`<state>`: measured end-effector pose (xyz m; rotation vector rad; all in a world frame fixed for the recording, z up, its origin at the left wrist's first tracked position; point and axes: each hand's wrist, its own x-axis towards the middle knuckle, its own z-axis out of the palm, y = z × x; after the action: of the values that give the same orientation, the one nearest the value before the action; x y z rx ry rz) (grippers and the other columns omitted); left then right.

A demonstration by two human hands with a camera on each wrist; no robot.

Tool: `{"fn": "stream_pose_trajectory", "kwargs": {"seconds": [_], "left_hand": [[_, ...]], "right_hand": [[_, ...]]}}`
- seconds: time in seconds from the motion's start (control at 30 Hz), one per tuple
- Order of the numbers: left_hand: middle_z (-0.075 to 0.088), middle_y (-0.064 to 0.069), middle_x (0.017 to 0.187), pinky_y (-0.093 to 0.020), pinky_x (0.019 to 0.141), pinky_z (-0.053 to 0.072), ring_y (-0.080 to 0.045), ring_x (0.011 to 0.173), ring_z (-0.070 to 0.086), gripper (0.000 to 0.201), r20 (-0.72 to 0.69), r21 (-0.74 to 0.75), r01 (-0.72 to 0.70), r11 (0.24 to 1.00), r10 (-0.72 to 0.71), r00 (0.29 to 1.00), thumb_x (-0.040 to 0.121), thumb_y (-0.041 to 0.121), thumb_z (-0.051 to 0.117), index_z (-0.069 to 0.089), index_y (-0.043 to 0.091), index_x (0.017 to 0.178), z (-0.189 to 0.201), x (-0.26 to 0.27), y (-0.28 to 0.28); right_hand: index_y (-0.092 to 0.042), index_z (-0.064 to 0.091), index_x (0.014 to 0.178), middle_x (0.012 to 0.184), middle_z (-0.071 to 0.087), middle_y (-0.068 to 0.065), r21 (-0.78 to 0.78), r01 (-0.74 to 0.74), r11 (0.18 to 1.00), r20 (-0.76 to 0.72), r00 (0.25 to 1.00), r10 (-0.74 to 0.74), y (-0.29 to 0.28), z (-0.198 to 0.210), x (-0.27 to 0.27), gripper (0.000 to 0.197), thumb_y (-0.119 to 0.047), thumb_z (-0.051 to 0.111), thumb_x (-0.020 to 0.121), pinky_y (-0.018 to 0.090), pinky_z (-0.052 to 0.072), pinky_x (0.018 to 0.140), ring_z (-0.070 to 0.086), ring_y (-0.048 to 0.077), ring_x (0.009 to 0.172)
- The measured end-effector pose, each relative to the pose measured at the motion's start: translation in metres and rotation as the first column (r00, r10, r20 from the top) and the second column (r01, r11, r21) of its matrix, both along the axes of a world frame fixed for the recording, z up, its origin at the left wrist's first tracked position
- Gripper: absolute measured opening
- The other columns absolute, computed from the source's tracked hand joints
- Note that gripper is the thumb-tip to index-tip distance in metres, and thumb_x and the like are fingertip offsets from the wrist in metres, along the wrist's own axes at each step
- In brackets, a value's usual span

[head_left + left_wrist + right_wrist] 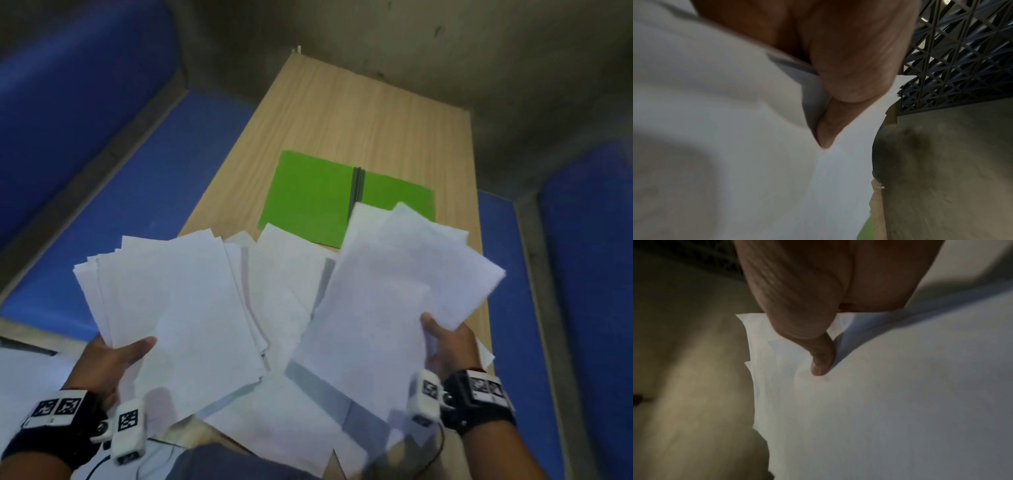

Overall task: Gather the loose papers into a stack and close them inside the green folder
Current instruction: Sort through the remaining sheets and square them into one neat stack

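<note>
In the head view my left hand [116,356] grips a fanned bundle of white papers [178,301], thumb on top, lifted above the table. My right hand [445,346] grips a second bundle of white papers [394,291], thumb on its near edge. More loose sheets [281,425] lie on the table under and between both bundles. The green folder [308,195] lies open and flat beyond them, and the right bundle hides part of its right half. In the left wrist view my thumb [838,100] presses on white paper [735,146]. The right wrist view shows my thumb [818,353] on its sheets [879,402].
The wooden table [342,113] is long and narrow, running away from me. Blue padded seating [120,192] flanks it left and right [589,274]. A grey concrete wall [445,51] stands behind the far end. A dark lattice grille [962,56] appears in the left wrist view.
</note>
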<state>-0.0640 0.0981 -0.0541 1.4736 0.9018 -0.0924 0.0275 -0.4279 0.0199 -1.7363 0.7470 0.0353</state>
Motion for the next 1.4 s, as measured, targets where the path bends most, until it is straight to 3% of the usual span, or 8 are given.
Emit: {"fn": "stream_pose_trajectory", "kwargs": {"seconds": [0.13, 0.23, 0.4, 0.6, 0.8, 0.9, 1.17, 1.4], "left_hand": [[0.074, -0.014, 0.109, -0.059, 0.087, 0.052, -0.043, 0.101, 0.068, 0.055, -0.025, 0.001, -0.03, 1.0, 0.03, 0.999, 0.074, 0.018, 0.084, 0.063, 0.02, 0.124, -0.005, -0.003, 0.009], [0.074, -0.015, 0.11, -0.06, 0.086, 0.053, -0.043, 0.099, 0.069, 0.055, -0.034, 0.014, -0.044, 0.999, 0.044, 0.998, 0.072, 0.018, 0.085, 0.064, 0.018, 0.123, -0.009, -0.005, 0.015], [0.069, -0.019, 0.117, -0.06, 0.096, 0.048, -0.04, 0.105, 0.066, 0.051, -0.004, 0.012, -0.052, 0.999, 0.052, 0.999, 0.081, -0.001, 0.075, 0.06, 0.009, 0.129, -0.004, -0.005, 0.009], [0.069, -0.018, 0.115, -0.05, 0.089, 0.051, -0.039, 0.103, 0.065, 0.05, -0.009, 0.041, -0.034, 0.999, 0.035, 0.999, 0.083, -0.004, 0.072, 0.059, 0.008, 0.13, 0.0, -0.009, 0.004], [0.068, -0.021, 0.114, -0.05, 0.092, 0.048, -0.038, 0.1, 0.064, 0.049, -0.034, 0.054, -0.045, 0.998, 0.047, 0.998, 0.082, -0.004, 0.073, 0.059, 0.006, 0.127, 0.0, -0.01, 0.008], [0.069, -0.02, 0.11, -0.05, 0.091, 0.049, -0.037, 0.098, 0.065, 0.047, -0.028, 0.048, -0.043, 0.998, 0.045, 0.999, 0.082, -0.003, 0.073, 0.06, 0.005, 0.126, 0.001, -0.009, 0.007], [0.072, -0.018, 0.111, -0.058, 0.095, 0.05, -0.038, 0.101, 0.068, 0.045, 0.026, 0.033, -0.113, 0.993, 0.112, 0.993, 0.082, -0.001, 0.075, 0.063, 0.005, 0.125, 0.022, -0.01, 0.032], [0.075, -0.012, 0.111, -0.063, 0.092, 0.051, -0.039, 0.102, 0.069, 0.046, 0.041, 0.074, -0.182, 0.981, 0.179, 0.983, 0.071, 0.019, 0.085, 0.07, 0.015, 0.114, 0.042, -0.022, 0.074]], "right_hand": [[0.002, 0.057, 0.104, 0.087, 0.063, 0.006, -0.034, -0.084, 0.996, -0.009, 0.996, 0.083, -0.016, 0.039, -0.01, 0.027, -0.017, 0.066, 0.087, 0.013, 0.05, 0.06, 0.06, 0.027, 0.08], [0.005, 0.059, 0.094, 0.077, 0.062, 0.004, -0.01, -0.223, 0.975, -0.042, 0.974, 0.223, -0.002, 0.041, -0.01, 0.021, -0.011, 0.068, 0.085, 0.009, 0.048, 0.048, 0.063, 0.028, 0.077], [-0.007, 0.071, 0.098, 0.096, 0.075, 0.01, 0.05, -0.607, 0.793, -0.186, 0.774, 0.605, 0.055, 0.004, 0.002, 0.024, -0.013, 0.076, 0.074, 0.048, 0.055, 0.089, 0.071, 0.026, 0.087], [-0.011, 0.062, 0.116, 0.116, 0.065, 0.007, -0.206, -0.805, 0.556, -0.338, 0.592, 0.732, 0.148, -0.043, 0.019, 0.047, -0.031, 0.076, 0.076, 0.025, 0.042, 0.08, 0.062, 0.023, 0.106], [-0.02, 0.038, 0.138, 0.135, 0.054, 0.003, -0.164, -0.795, 0.584, -0.405, 0.594, 0.695, 0.187, -0.054, 0.032, 0.087, -0.028, 0.085, 0.066, 0.03, 0.046, 0.09, 0.055, 0.026, 0.119], [-0.016, 0.041, 0.144, 0.145, 0.047, 0.005, -0.151, -0.81, 0.567, -0.434, 0.57, 0.698, 0.19, -0.061, 0.033, 0.081, -0.028, 0.08, 0.074, 0.031, 0.041, 0.105, 0.048, 0.024, 0.131], [-0.014, 0.071, 0.09, 0.086, 0.069, 0.005, -0.264, -0.747, 0.61, -0.262, 0.665, 0.7, 0.148, -0.014, 0.046, 0.013, -0.025, 0.07, 0.083, 0.023, 0.041, 0.056, 0.06, 0.018, 0.073], [-0.015, 0.058, 0.067, 0.067, 0.059, 0.005, -0.296, -0.912, 0.285, -0.528, 0.405, 0.747, 0.093, 0.008, 0.056, 0.03, -0.037, 0.069, 0.083, 0.028, 0.034, 0.053, 0.054, 0.019, 0.06]]}}
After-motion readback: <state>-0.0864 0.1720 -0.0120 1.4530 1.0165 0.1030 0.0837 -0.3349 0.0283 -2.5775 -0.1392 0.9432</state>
